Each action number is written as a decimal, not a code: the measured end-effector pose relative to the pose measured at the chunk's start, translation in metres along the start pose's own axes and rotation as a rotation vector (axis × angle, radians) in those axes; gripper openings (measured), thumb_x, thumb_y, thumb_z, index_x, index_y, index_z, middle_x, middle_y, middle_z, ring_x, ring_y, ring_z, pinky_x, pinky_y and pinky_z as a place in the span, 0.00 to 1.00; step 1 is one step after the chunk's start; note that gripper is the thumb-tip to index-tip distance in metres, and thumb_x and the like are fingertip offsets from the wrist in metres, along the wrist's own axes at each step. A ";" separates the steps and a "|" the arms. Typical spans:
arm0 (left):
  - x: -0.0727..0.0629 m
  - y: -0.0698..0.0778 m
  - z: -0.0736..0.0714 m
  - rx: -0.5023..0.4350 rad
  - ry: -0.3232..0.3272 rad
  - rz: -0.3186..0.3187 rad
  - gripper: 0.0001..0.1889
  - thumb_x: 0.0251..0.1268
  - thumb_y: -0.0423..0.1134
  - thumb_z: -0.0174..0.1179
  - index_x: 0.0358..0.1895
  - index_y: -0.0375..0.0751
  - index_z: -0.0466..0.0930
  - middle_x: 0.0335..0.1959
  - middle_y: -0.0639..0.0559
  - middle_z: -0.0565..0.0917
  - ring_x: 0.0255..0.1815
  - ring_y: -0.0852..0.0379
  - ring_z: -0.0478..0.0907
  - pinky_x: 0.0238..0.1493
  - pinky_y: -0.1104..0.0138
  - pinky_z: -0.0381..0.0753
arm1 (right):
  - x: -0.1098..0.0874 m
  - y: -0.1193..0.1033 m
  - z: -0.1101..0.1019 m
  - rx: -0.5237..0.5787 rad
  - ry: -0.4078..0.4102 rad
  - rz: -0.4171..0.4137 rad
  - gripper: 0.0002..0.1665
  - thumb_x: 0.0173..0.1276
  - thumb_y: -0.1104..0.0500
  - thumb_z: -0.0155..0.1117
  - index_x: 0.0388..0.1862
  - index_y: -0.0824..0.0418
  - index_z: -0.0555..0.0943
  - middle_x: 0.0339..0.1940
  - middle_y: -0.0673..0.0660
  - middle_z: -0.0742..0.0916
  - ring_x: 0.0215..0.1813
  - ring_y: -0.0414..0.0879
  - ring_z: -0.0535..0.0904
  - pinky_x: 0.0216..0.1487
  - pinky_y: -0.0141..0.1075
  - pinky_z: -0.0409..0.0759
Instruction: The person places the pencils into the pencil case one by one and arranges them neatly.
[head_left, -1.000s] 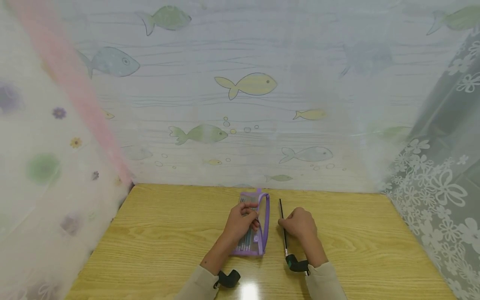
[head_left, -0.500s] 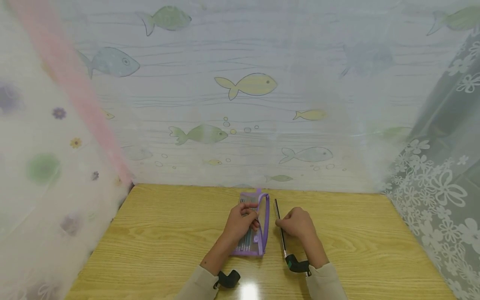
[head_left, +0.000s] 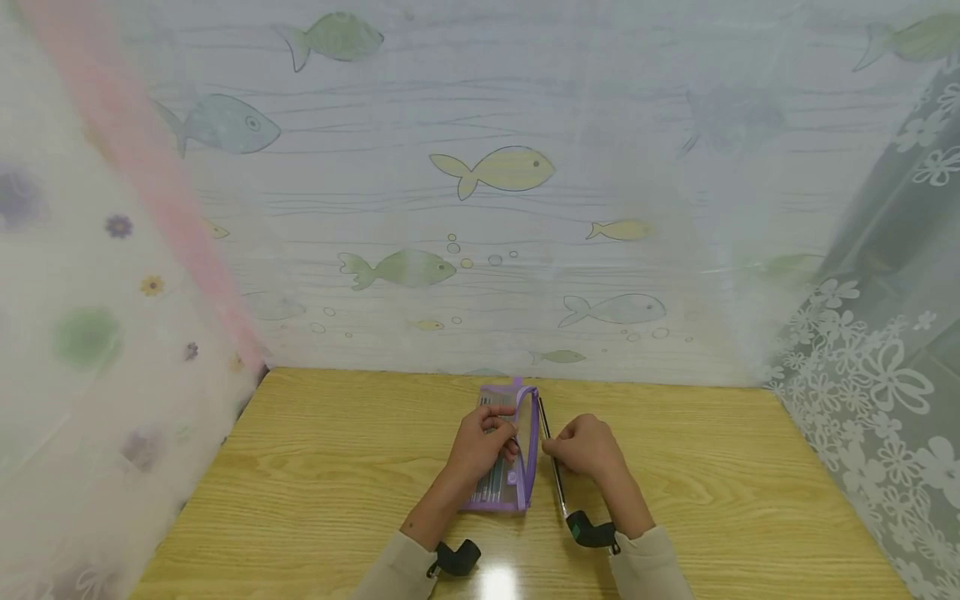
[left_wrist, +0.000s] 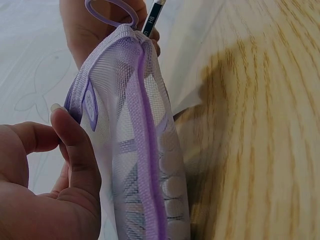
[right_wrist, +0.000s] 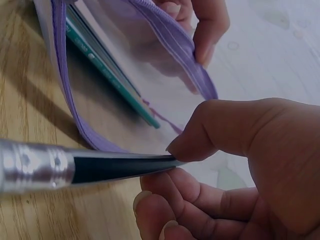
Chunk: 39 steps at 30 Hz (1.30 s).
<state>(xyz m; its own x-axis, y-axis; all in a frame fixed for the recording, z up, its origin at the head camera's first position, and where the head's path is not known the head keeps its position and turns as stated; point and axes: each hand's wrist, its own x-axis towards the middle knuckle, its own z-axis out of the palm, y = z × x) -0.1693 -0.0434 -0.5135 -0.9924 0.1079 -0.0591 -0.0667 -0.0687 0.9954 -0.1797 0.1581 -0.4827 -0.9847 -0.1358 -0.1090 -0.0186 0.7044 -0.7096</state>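
Note:
My left hand (head_left: 483, 443) pinches the purple zipper edge of a see-through mesh pencil pouch (left_wrist: 127, 105) and holds its mouth open. Inside the pouch lie several pencils, a green pencil (right_wrist: 107, 72) among them, and a row of pale rounded ends shows along one side in the left wrist view. My right hand (head_left: 592, 444) pinches a dark pencil (right_wrist: 120, 167) with a silver metal ferrule between thumb and fingers. This pencil lies lengthwise beside the pouch opening, its far end right at the purple zipper rim (right_wrist: 65, 75).
Wood-grain table (head_left: 337, 467) lies under both hands. A fish-print curtain (head_left: 480, 217) hangs behind its back edge, with a flowered sheet (head_left: 97, 333) on the left and a lace-patterned one (head_left: 877, 392) on the right. Black wrist devices (head_left: 588, 530) sit at both cuffs.
My right hand has moved left, bringing the pencil from a little apart to right beside the pouch's opening. The left hand and the pouch have stayed in place.

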 end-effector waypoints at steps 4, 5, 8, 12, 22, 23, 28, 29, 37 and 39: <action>0.000 0.000 0.000 -0.001 -0.002 0.000 0.19 0.78 0.31 0.59 0.66 0.28 0.76 0.39 0.33 0.85 0.25 0.58 0.83 0.32 0.66 0.88 | 0.002 0.001 0.003 0.019 -0.017 -0.009 0.21 0.62 0.57 0.73 0.11 0.56 0.79 0.09 0.46 0.79 0.16 0.42 0.74 0.19 0.32 0.69; 0.000 0.000 0.000 -0.001 -0.003 -0.001 0.19 0.78 0.31 0.59 0.67 0.28 0.76 0.38 0.34 0.85 0.25 0.58 0.83 0.32 0.65 0.88 | 0.002 0.001 0.004 0.025 -0.020 -0.010 0.21 0.62 0.56 0.73 0.11 0.56 0.79 0.09 0.46 0.79 0.15 0.42 0.74 0.19 0.32 0.68; -0.001 0.000 0.000 0.001 -0.001 -0.001 0.19 0.78 0.31 0.60 0.67 0.28 0.76 0.38 0.36 0.85 0.25 0.58 0.83 0.32 0.65 0.88 | 0.003 0.001 0.006 0.046 -0.022 -0.012 0.21 0.63 0.57 0.73 0.11 0.56 0.79 0.09 0.46 0.79 0.15 0.42 0.75 0.19 0.31 0.68; 0.000 0.000 0.000 0.002 0.002 -0.002 0.19 0.77 0.31 0.60 0.66 0.27 0.76 0.38 0.34 0.85 0.25 0.58 0.83 0.32 0.66 0.87 | 0.003 -0.001 0.009 0.066 -0.012 -0.013 0.19 0.61 0.58 0.72 0.11 0.57 0.80 0.08 0.46 0.79 0.15 0.42 0.75 0.18 0.31 0.68; 0.000 0.000 0.001 0.004 0.004 -0.001 0.20 0.76 0.31 0.60 0.66 0.27 0.76 0.40 0.30 0.85 0.25 0.58 0.83 0.32 0.67 0.87 | 0.007 0.003 0.018 0.106 0.019 0.003 0.13 0.60 0.59 0.72 0.17 0.60 0.85 0.12 0.47 0.82 0.18 0.42 0.78 0.20 0.33 0.74; 0.000 0.000 0.001 0.004 0.005 -0.001 0.20 0.76 0.31 0.60 0.66 0.27 0.77 0.40 0.31 0.85 0.25 0.58 0.83 0.32 0.67 0.87 | 0.008 0.003 0.019 0.113 0.021 0.004 0.13 0.60 0.59 0.72 0.17 0.60 0.85 0.12 0.48 0.82 0.18 0.42 0.78 0.20 0.33 0.75; -0.001 0.001 0.001 0.001 0.008 -0.002 0.20 0.75 0.31 0.61 0.66 0.28 0.77 0.37 0.35 0.85 0.25 0.58 0.83 0.31 0.67 0.87 | 0.011 0.005 0.024 0.143 0.030 0.011 0.15 0.61 0.59 0.70 0.15 0.60 0.84 0.11 0.49 0.82 0.17 0.42 0.76 0.19 0.33 0.72; -0.001 0.001 0.001 0.002 0.009 -0.004 0.20 0.75 0.31 0.61 0.66 0.28 0.77 0.36 0.37 0.85 0.25 0.58 0.83 0.32 0.67 0.87 | 0.011 0.005 0.024 0.146 0.032 0.011 0.15 0.61 0.59 0.70 0.15 0.60 0.84 0.11 0.49 0.83 0.17 0.42 0.76 0.20 0.33 0.72; -0.001 0.000 0.001 -0.004 0.005 -0.001 0.20 0.76 0.33 0.61 0.66 0.28 0.77 0.33 0.46 0.85 0.25 0.57 0.83 0.31 0.66 0.87 | 0.012 0.004 0.031 0.208 0.065 0.023 0.11 0.61 0.59 0.70 0.24 0.64 0.90 0.14 0.53 0.86 0.20 0.43 0.82 0.21 0.33 0.77; -0.001 0.000 0.001 -0.004 0.003 -0.002 0.20 0.76 0.33 0.61 0.66 0.28 0.76 0.33 0.46 0.85 0.25 0.57 0.83 0.31 0.67 0.86 | 0.012 0.004 0.033 0.221 0.070 0.025 0.11 0.62 0.58 0.71 0.26 0.65 0.90 0.15 0.53 0.87 0.20 0.44 0.83 0.21 0.33 0.78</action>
<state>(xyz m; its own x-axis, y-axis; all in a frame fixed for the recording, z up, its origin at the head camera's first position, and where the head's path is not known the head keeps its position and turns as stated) -0.1681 -0.0428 -0.5138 -0.9926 0.1053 -0.0608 -0.0687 -0.0726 0.9950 -0.1857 0.1368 -0.5098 -0.9942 -0.0659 -0.0855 0.0369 0.5366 -0.8430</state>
